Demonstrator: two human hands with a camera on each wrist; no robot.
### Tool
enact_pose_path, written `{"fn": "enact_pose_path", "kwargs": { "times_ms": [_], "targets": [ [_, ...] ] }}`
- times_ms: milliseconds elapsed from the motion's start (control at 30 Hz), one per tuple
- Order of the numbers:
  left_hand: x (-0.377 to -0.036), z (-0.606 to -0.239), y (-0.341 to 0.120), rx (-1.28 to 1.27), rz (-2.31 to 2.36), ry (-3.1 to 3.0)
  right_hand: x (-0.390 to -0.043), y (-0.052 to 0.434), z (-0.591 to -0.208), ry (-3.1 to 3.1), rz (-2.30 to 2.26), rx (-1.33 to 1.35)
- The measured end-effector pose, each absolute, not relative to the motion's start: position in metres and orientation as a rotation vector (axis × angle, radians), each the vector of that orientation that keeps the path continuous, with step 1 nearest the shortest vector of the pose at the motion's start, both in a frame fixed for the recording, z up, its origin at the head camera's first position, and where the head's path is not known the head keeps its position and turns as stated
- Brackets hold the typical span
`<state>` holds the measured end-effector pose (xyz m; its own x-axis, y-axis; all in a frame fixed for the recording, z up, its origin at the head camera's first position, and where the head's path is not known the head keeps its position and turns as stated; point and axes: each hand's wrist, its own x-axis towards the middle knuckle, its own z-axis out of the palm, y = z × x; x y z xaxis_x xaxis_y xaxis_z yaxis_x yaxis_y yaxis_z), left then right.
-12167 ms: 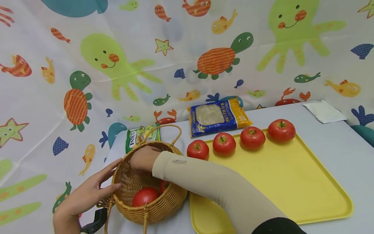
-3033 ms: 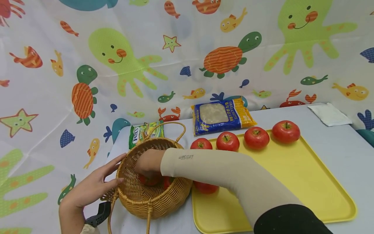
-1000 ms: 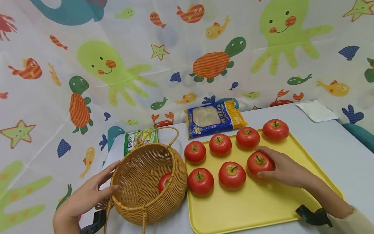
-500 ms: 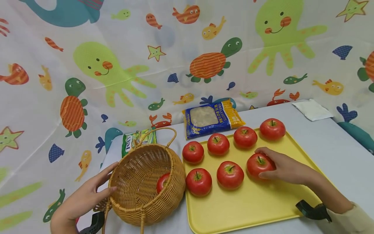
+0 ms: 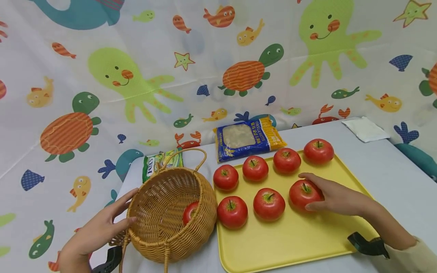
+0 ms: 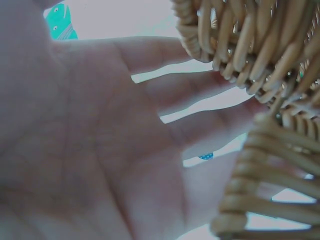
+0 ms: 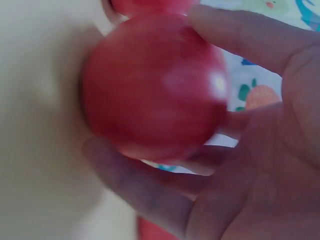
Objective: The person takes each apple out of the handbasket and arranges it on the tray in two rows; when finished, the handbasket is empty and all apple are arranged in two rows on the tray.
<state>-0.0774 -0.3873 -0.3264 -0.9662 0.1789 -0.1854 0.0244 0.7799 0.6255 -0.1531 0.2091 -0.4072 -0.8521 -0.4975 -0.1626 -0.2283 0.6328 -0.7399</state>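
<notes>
My right hand (image 5: 336, 195) has its fingers and thumb round a red apple (image 5: 305, 194), the rightmost in the front row on the yellow tray (image 5: 290, 246). In the right wrist view this apple (image 7: 155, 85) lies between thumb and fingers, low over the tray. Two apples (image 5: 232, 212) (image 5: 269, 204) stand left of it, stems up. Behind them is a back row of several apples (image 5: 286, 160). My left hand (image 5: 99, 227) rests against the left rim of a wicker basket (image 5: 199, 227), fingers fairly straight. One apple (image 5: 189, 212) shows inside the basket, partly hidden by its wall.
A blue and yellow pasta bag (image 5: 239, 140) lies behind the tray. Behind the basket is a green FOX'S packet (image 5: 150, 167), and a white packet (image 5: 365, 129) sits at the back right. The basket's handle (image 5: 201, 157) arches up. A printed curtain hangs behind the table.
My right hand has come out of the basket, and a front row of three apples now stands on the tray. Lately the held apple has shifted slightly right. My left hand stayed at the basket.
</notes>
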Motion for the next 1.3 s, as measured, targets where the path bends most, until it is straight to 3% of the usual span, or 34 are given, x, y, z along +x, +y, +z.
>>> {"fn": "enact_pose_path", "kwargs": {
  "times_ms": [133,333,700,867,1000,1300],
  "targets": [
    [-0.077,-0.328,-0.387,0.165,0.942,2.763,-0.15,0.214,-0.389,2.564,-0.978,-0.629],
    [-0.077,-0.328,-0.387,0.183,0.934,2.773,-0.148,0.19,-0.333,2.752,-0.817,-0.818],
    [-0.08,-0.325,-0.389,0.163,0.975,2.746,-0.169,0.031,-0.252,2.49,-0.406,-1.485],
    [-0.078,-0.327,-0.389,0.13,0.984,2.732,-0.188,-0.063,-0.254,2.16,-0.26,-1.641],
    [-0.077,-0.328,-0.388,0.124,1.0,2.718,-0.194,-0.121,-0.268,2.066,-0.063,-1.528],
    [-0.075,-0.328,-0.388,0.163,1.007,2.747,-0.189,-0.19,-0.29,2.124,0.501,-1.344]
  ]
}}
